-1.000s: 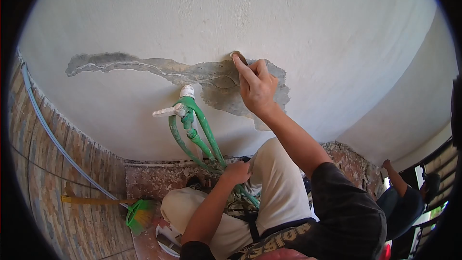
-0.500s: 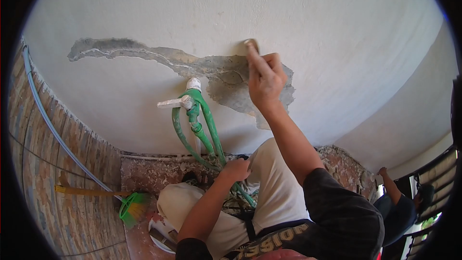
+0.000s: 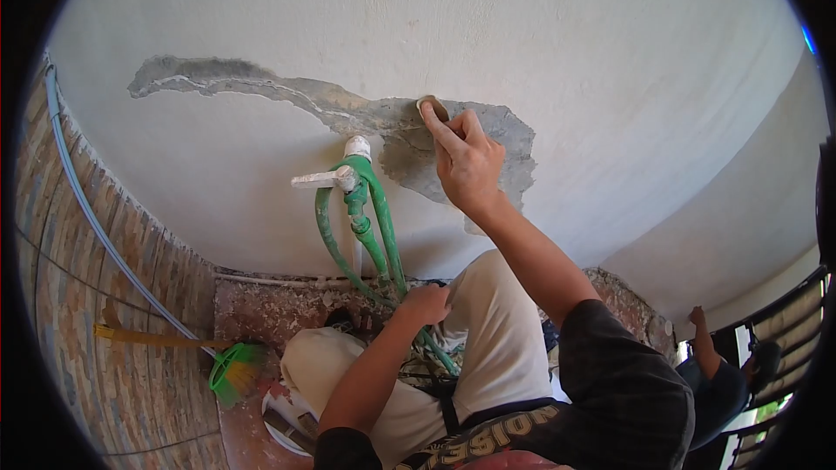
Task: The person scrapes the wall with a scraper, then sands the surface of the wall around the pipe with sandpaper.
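Observation:
Against the wall, my right hand (image 3: 471, 161) is closed on a small round-edged scraper (image 3: 433, 108), whose edge meets the upper part of a grey bare patch (image 3: 409, 165) in the white wall (image 3: 610, 78). My left hand (image 3: 425, 305) rests low by my raised knee, its fingers curled beside the green hose (image 3: 389, 244); what it holds, if anything, is hidden. The hose loops around a green tap (image 3: 355, 196) with a white-crusted handle (image 3: 324, 180), left of the patch.
A green broom (image 3: 235, 373) with a yellow handle lies at the lower left, near a white bucket (image 3: 283, 425) holding tools. A pale blue pipe (image 3: 96, 231) runs along the stone-look tiles (image 3: 83, 331). At the far right is another person (image 3: 714, 383) near a railing.
My right hand went up along the wall with the scraper, then came back down and left onto the patch. My left hand has hardly moved. The view has shifted slightly.

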